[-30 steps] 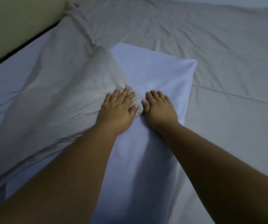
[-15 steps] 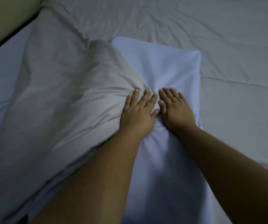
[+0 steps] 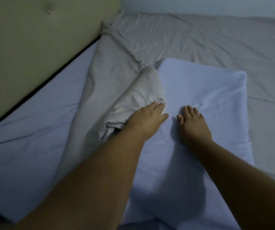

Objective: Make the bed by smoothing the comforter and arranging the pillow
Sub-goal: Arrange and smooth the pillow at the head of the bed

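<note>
Pressing flat with fingers extended and close together, the right hand (image 3: 193,125) lies palm-down on the pale blue pillow (image 3: 208,100), while the left hand (image 3: 147,119), fingers also straight and gripping nothing, rests just beside it against the bunched edge of the grey comforter (image 3: 125,90). That pillow lies on top of the comforter, which spreads wrinkled across the far and right side of the bed, its folded-back corner heaped along the pillow's left side. Left of the fold, the light blue sheet (image 3: 25,143) lies bare up to the beige padded headboard (image 3: 34,39).
</note>
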### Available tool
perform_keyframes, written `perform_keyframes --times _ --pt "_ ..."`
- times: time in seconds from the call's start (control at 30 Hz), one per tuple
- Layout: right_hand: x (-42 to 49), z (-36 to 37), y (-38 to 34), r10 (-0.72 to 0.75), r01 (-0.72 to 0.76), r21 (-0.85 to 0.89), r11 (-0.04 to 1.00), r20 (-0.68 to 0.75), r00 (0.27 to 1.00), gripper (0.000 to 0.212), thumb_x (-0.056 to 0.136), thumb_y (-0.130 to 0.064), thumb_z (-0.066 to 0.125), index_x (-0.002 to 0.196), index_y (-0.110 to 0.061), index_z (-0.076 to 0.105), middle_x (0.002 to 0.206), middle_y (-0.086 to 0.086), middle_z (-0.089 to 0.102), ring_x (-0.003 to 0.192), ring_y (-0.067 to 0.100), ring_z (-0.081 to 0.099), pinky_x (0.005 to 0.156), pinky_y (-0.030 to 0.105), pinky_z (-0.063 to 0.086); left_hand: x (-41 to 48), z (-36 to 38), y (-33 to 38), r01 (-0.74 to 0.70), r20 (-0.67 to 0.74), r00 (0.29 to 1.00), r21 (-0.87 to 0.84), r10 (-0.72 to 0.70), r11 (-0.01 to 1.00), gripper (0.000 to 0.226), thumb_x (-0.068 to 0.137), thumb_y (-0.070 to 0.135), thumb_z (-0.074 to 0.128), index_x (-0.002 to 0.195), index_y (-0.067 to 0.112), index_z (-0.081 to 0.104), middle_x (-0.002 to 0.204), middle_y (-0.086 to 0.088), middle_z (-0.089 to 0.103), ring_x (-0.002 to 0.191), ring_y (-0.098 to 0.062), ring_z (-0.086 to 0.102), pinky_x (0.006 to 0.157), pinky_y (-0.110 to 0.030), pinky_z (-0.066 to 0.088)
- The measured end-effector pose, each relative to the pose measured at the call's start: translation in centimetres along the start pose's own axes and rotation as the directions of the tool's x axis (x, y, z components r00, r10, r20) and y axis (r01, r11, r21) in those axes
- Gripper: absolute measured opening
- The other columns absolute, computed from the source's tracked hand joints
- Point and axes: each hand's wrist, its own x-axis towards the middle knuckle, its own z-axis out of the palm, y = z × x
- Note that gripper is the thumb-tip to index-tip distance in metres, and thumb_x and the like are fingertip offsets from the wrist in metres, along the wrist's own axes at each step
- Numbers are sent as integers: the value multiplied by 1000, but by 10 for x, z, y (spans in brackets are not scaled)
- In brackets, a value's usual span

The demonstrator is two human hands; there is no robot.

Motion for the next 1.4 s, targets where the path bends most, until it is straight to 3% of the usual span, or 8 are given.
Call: perform_keyframes --times 0.1,0.37,0.63,0.8,1.07,1.2,1.3,1.4 --pt "3 15 -68 -86 86 22 996 27 996 55 103 -36 21 151 -10 15 160 8 11 147 23 6 120 36 4 -29 -3 -64 41 -114 993 132 -26 990 44 90 19 33 116 22 69 141 -10 52 129 -27 51 98 -32 47" --pt "17 80 -265 -214 214 8 977 67 974 54 103 -34 19 150 -9 15 159 9 11 147 23 8 119 36 5 -156 35 -299 429 11 902 59 -431 901 76 83 30 -5 145 7 30 161 -11 7 147 -27 17 111 -42 26" --pt "1 170 -460 -368 367 37 930 148 918 54 103 -36 16 151 -12 11 160 6 8 148 20 3 119 34 1 -357 59 -484 803 -48 595 43 -802 594 42 97 12 37 139 5 42 148 -19 36 128 -37 44 103 -43 39" --pt "-14 230 -544 -485 487 36 873 183 855 54 102 -35 20 151 -12 13 160 6 9 148 20 4 119 33 1 -422 140 -517 741 18 668 -110 -744 662 47 88 16 34 123 -6 58 128 -29 56 96 -43 66 78 -49 56" --pt "-38 324 -578 -596 632 -29 775 302 744 56 102 -42 16 152 -17 9 160 3 6 148 17 0 119 33 -4 -435 271 -508 763 287 639 -117 -713 636 53 100 18 34 149 3 21 159 -14 13 145 -28 23 117 -38 23" --pt "-42 335 -576 -594 626 -62 778 252 764 56 102 -41 17 151 -16 11 160 3 8 148 18 2 117 33 -6 -428 260 -495 754 68 631 -285 -773 591 26 89 9 46 107 -5 60 122 -24 56 108 -40 55 86 -45 47" --pt "-45 337 -577 -589 620 -68 782 244 770 58 100 -42 12 151 -16 11 160 3 10 148 18 2 116 32 -8 -429 258 -480 801 -208 438 -351 -874 485 26 74 19 53 93 4 61 104 -24 55 93 -40 53 70 -42 43" --pt "-44 337 -578 -588 615 -73 785 223 778 61 97 -43 6 151 -15 13 160 3 11 148 19 4 114 31 -9 -422 266 -455 862 73 59 -506 -996 14 46 82 36 55 123 19 44 131 -17 38 110 -40 44 85 -47 44"
